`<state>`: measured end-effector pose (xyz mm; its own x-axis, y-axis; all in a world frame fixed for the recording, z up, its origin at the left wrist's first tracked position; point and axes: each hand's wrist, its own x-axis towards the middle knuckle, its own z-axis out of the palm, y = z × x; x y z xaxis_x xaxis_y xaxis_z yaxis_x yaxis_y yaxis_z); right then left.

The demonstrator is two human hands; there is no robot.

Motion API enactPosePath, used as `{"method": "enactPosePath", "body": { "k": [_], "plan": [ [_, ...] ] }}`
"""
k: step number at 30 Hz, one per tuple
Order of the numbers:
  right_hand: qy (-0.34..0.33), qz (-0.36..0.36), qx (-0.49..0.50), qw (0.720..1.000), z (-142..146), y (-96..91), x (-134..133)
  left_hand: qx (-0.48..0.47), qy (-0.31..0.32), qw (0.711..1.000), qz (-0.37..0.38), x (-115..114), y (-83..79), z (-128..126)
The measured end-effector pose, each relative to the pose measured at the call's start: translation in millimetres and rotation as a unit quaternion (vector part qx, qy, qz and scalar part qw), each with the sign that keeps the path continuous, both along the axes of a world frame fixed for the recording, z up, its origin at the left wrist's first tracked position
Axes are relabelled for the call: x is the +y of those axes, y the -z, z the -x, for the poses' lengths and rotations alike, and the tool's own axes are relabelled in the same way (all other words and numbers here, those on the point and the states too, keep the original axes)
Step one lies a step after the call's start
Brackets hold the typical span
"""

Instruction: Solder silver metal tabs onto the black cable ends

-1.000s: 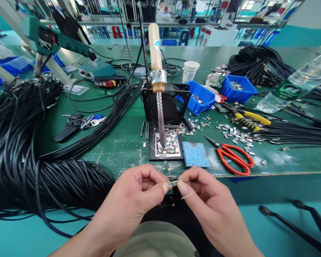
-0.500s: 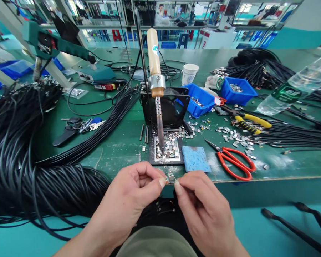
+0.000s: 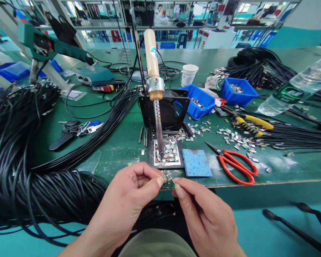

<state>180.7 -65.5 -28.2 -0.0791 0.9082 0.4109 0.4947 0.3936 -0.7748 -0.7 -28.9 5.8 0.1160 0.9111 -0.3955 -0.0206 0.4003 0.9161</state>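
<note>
My left hand (image 3: 128, 201) and my right hand (image 3: 200, 214) meet at the table's near edge. Both pinch a tiny metal clip (image 3: 168, 177) between thumb and forefinger. A thin wire end seems to sit at the clip, though it is too small to be sure. Just beyond the clip a soldering iron (image 3: 153, 85) with a wooden handle stands clamped tip-down over a small black tray (image 3: 152, 162) full of metal clips. A blue sponge (image 3: 196, 163) lies to the right of the tray.
A big coil of black cables (image 3: 24, 160) fills the left side. Red scissors (image 3: 237, 163), yellow-handled pliers (image 3: 253, 123), scattered clips, two blue bins (image 3: 239, 91), a paper cup (image 3: 189, 74), a plastic bottle (image 3: 294, 89) and keys (image 3: 77, 128) lie on the green table (image 3: 117, 142).
Both hands have lifted slightly toward the table edge and tray, still pinching the clip. The view has shifted a little; the right hand's fingers now hold it from lower down.
</note>
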Motion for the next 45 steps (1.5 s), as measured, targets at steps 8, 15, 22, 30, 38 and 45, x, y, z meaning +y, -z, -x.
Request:
{"method": "enactPosePath", "body": {
  "k": [8, 15, 22, 30, 38, 45],
  "plan": [
    [0.032, -0.017, 0.074, 0.997, 4, -2.9, 6, -0.003, -0.007, 1.0, -0.002, 0, 2.4, 0],
    [0.006, -0.038, 0.085, 0.996, 10, -0.7, 8, -0.025, -0.01, 1.0, 0.002, 3, -0.5, -2],
    [-0.01, -0.047, 0.096, 0.994, 10, 2.3, 12, -0.025, -0.021, 0.999, 0.007, 8, -4.2, -2],
    [-0.008, -0.07, 0.082, 0.994, 10, 2.2, 17, -0.032, -0.015, 0.999, 0.003, 13, -1.8, -2],
    [-0.018, -0.079, 0.081, 0.993, 9, 3.7, 21, -0.038, -0.016, 0.999, 0.004, 15, 0.3, -2],
    [-0.017, -0.072, 0.093, 0.993, 9, 3.6, 23, -0.04, -0.018, 0.999, 0.007, 17, -1.2, -3]
  ]
}}
